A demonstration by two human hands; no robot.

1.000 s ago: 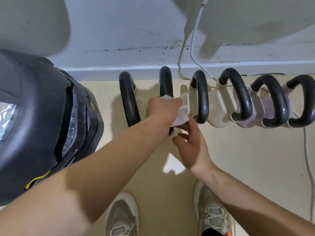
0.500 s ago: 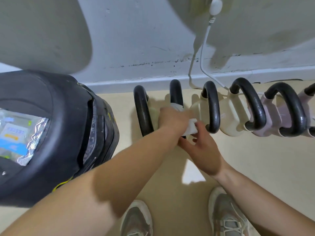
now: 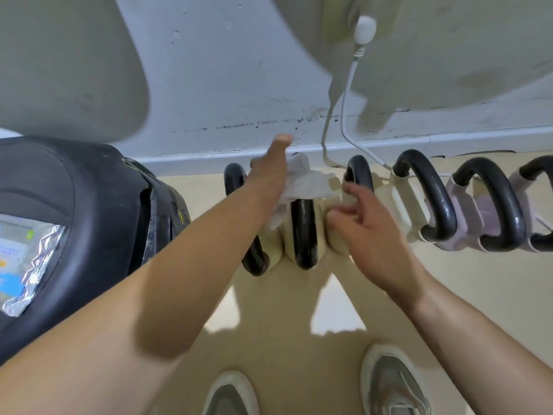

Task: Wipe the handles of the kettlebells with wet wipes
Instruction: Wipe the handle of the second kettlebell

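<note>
A row of kettlebells with black handles stands on the floor along the wall. My left hand (image 3: 270,172) presses a crumpled white wet wipe (image 3: 305,182) onto the far top of the second handle (image 3: 303,232), its thumb stretched toward the wall. My right hand (image 3: 363,229) rests on the cream body between the second and third kettlebell, fingers loosely curled and holding nothing. The first handle (image 3: 236,181) is partly hidden behind my left forearm. The third handle (image 3: 359,172) shows above my right hand.
Cream and pale pink kettlebells (image 3: 431,202) continue to the right. A large black bin-like object (image 3: 89,211) stands close on the left. A white cable (image 3: 347,109) hangs from a wall plug (image 3: 365,28) down behind the row. My two shoes (image 3: 392,381) are at the bottom.
My left hand slid the wipe from the near part of the second handle up to its far top. My right hand let go of the wipe. The camera tilted up toward the wall.
</note>
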